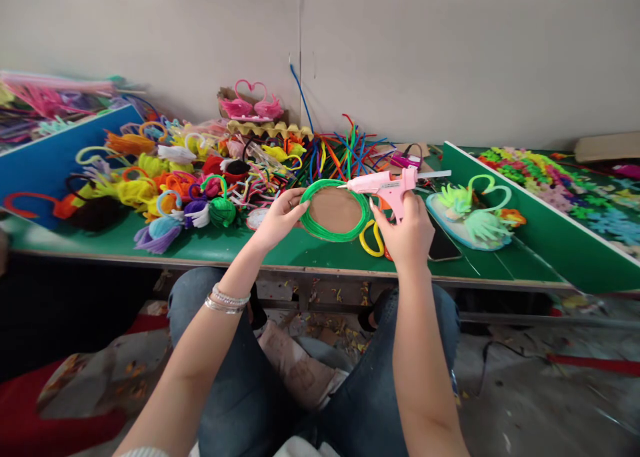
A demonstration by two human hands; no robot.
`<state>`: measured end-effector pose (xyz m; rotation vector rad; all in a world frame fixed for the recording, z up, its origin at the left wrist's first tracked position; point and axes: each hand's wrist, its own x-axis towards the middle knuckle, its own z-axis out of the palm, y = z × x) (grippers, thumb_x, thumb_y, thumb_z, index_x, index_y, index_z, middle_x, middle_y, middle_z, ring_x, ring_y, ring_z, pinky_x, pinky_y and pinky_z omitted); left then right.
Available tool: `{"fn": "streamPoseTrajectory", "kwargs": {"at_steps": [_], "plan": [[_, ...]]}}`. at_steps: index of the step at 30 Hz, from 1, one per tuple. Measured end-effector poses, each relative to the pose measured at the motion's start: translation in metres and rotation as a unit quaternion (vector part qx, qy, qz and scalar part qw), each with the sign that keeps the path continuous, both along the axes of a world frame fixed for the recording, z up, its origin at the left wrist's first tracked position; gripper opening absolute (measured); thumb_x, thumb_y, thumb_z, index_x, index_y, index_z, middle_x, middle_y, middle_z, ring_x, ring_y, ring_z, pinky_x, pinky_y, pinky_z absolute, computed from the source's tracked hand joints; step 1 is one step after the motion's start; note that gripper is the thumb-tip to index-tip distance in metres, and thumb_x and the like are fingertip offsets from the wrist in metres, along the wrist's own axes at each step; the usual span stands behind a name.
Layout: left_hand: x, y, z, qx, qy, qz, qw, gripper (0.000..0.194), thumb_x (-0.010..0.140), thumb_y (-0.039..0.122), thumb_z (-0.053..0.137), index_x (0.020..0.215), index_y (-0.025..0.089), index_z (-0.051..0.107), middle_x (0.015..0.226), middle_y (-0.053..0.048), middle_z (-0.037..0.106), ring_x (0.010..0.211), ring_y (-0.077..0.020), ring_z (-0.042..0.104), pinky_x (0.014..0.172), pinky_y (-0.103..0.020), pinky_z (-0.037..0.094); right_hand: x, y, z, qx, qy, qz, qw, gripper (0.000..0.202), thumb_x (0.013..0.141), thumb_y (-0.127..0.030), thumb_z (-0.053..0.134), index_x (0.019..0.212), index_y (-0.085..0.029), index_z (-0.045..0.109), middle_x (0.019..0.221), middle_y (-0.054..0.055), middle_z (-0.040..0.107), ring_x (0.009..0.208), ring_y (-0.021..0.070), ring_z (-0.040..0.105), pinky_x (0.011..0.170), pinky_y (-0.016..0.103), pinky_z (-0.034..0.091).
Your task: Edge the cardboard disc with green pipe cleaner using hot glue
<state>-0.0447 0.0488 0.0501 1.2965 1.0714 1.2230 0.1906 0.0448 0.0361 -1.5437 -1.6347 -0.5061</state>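
Observation:
An oval cardboard piece (pixel 336 210) has rings of green pipe cleaner (pixel 327 235) around its edge. My left hand (pixel 281 218) grips its left side, with the thumb on the green rings. In my right hand (pixel 409 230) is a pink glue gun (pixel 387 185), held by its handle, a glue stick protruding from its back. The nozzle points left, over the upper part of the cardboard, close to the green rings. Yellow-handled scissors (pixel 371 239) lie on the table just behind my right hand, partly hidden.
Colourful pipe-cleaner swans (pixel 165 227) crowd the left of the green table (pixel 220 247). Loose pipe cleaners (pixel 350 151) lie behind the cardboard. A phone (pixel 443 242) and a green swan pair (pixel 487 223) are at right. Blue (pixel 75 153) and green (pixel 530 210) dividers flank the area.

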Motion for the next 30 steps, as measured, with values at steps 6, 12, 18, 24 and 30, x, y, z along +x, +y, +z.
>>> {"fn": "streamPoseTrajectory", "kwargs": {"at_steps": [6,12,18,24,30], "plan": [[-0.0008,0.0003,0.0007,0.005,0.004,0.004,1.000,0.034,0.079,0.027,0.058,0.110,0.014,0.056,0.094,-0.006,0.066,0.064,-0.0090,0.058,0.050,-0.017,0.049,-0.0010,0.0000,-0.0001,0.018,0.005,0.002,1.000,0.039,0.082,-0.040,0.052,0.113,-0.016,0.053,0.097,0.013,0.064,0.088,0.0268,0.062,0.069,0.037,0.051],[-0.0008,-0.0005,0.0027,0.005,-0.004,0.006,1.000,0.033,0.079,0.026,0.058,0.109,0.013,0.055,0.092,-0.006,0.066,0.063,-0.0085,0.058,0.050,-0.017,0.050,0.0020,-0.0001,0.0002,0.013,0.006,-0.003,1.000,0.037,0.079,-0.033,0.053,0.111,-0.015,0.054,0.094,0.013,0.064,0.085,0.0269,0.062,0.066,0.037,0.050],[-0.0034,0.0025,-0.0007,0.011,-0.005,0.016,1.000,0.032,0.079,0.027,0.058,0.109,0.015,0.056,0.092,-0.005,0.065,0.064,-0.0090,0.058,0.051,-0.018,0.050,0.0035,-0.0015,0.0023,0.006,0.009,-0.011,1.000,0.038,0.077,-0.029,0.051,0.112,-0.014,0.055,0.091,0.013,0.063,0.084,0.0274,0.061,0.067,0.038,0.049],[-0.0057,0.0044,-0.0015,0.017,-0.017,0.039,0.999,0.030,0.078,0.024,0.058,0.107,0.015,0.057,0.085,-0.003,0.063,0.065,-0.0098,0.059,0.052,-0.019,0.051,0.0054,-0.0018,0.0039,0.001,0.007,-0.021,1.000,0.039,0.077,-0.029,0.049,0.112,-0.012,0.057,0.094,0.016,0.064,0.086,0.0288,0.061,0.067,0.038,0.049],[-0.0052,0.0051,-0.0016,0.015,-0.016,0.044,0.999,0.027,0.078,0.023,0.058,0.105,0.016,0.057,0.083,-0.001,0.062,0.064,-0.0085,0.058,0.051,-0.017,0.051,0.0063,-0.0035,0.0061,-0.010,0.013,-0.028,0.999,0.038,0.079,-0.028,0.046,0.112,-0.012,0.058,0.096,0.016,0.065,0.087,0.0283,0.061,0.070,0.037,0.048]]}}
